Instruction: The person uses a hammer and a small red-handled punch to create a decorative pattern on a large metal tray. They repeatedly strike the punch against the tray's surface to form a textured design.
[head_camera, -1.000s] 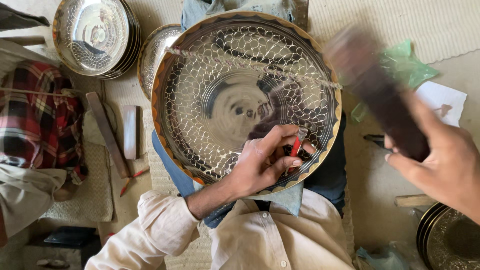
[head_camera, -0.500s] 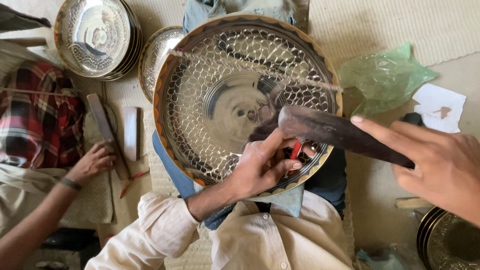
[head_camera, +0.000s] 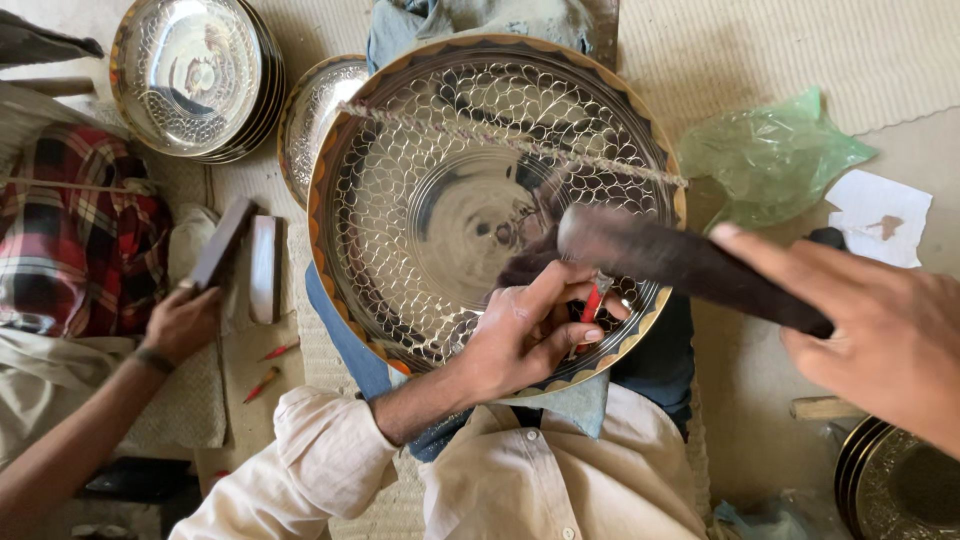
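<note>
The left hand (head_camera: 525, 340) pinches a small red-handled chisel (head_camera: 592, 303) against the big engraved metal tray (head_camera: 420, 200) lying on the lap. The right hand (head_camera: 880, 335) holds a dark wooden mallet (head_camera: 670, 262) just above it. At left, another person's hand (head_camera: 180, 322) grips a wooden block (head_camera: 222, 243) near stacked trays (head_camera: 190, 75); a green plastic bag (head_camera: 765, 160) lies at right.

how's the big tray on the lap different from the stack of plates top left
The big tray lies single under the left hand and right hand, and looks much wider. The stack of plates holds several, nested on the floor, untouched. Both are round, shiny metal with engraved netlike patterns.
</note>
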